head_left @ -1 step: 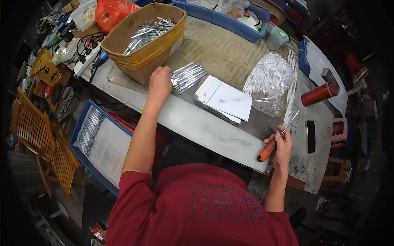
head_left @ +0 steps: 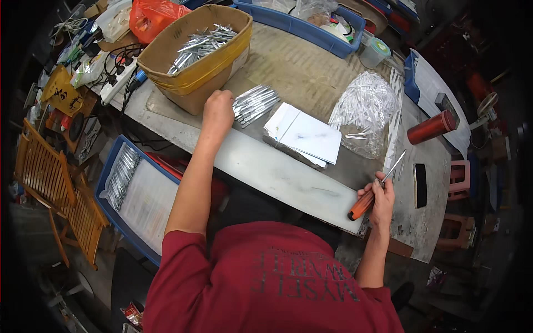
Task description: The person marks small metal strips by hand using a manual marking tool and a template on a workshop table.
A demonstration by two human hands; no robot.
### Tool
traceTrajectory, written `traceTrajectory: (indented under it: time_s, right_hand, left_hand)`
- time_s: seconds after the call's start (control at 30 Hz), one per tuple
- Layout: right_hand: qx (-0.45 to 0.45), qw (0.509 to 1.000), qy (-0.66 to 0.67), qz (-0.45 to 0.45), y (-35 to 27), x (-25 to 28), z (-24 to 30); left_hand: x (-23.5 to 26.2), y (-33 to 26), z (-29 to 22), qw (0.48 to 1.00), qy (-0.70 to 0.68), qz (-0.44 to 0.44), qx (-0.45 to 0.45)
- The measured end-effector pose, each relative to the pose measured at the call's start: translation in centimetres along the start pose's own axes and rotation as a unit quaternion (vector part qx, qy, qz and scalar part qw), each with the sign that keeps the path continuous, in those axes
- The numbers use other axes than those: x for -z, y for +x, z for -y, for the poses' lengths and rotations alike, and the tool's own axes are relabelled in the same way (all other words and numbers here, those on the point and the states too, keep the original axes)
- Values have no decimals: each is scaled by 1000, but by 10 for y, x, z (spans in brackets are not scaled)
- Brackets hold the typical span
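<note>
In my right hand [head_left: 382, 201] is a screwdriver [head_left: 362, 204] with an orange and black handle, its metal shaft pointing up and away. The fingers are wrapped round the handle. My left hand [head_left: 218, 111] is closed at the left end of a pile of slim silvery metal pieces [head_left: 256, 104]; what its fingers pinch, if anything, is hidden. Just behind that hand stands a brown cardboard box [head_left: 194, 83] banded with yellow tape, holding more metal pieces [head_left: 202, 47]. A pale smooth board [head_left: 277, 169] lies along the table's near edge between my hands.
A stack of white paper [head_left: 308, 136] lies mid-table, beside a clear bag [head_left: 366, 105] of slim white pieces. To the right are a red cylinder [head_left: 430, 127] and a dark phone [head_left: 420, 185]. A blue tray [head_left: 147, 247] with metal pieces sits lower left, near a wooden folding chair [head_left: 44, 161].
</note>
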State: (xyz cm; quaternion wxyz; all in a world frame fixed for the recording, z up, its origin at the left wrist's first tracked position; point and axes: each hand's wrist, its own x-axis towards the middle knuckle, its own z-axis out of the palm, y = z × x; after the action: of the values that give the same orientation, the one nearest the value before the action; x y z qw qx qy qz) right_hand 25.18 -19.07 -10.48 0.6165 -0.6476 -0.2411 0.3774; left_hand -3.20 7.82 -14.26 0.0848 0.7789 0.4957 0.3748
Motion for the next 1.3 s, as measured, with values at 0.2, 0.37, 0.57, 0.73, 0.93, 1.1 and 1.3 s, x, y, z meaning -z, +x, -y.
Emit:
traceTrajectory:
  time_s: [0.2,0.37,0.57,0.73,0.93,1.1,1.3]
  right_hand:
    - [24,997,-52,-53,5,17,-17]
    - [45,986,-134,-85,8,15,-18]
    - [48,991,-96,-80,12,20,-30]
    - [50,991,-91,-82,11,17,-28]
    - [45,993,-73,-80,12,17,-29]
    - [46,994,-70,-77,11,18,-29]
    - [40,993,-68,-87,11,20,-31]
  left_hand:
    - [-4,4,-1,997,57,48,23]
    - [6,13,-19,993,69,95,18]
    - [2,27,-34,950,34,308,-38]
    - [-2,34,-38,931,95,350,-43]
    - [-10,38,-36,938,87,333,-44]
    - [-17,41,-46,937,118,327,-25]
    - [-32,56,-50,922,140,361,30]
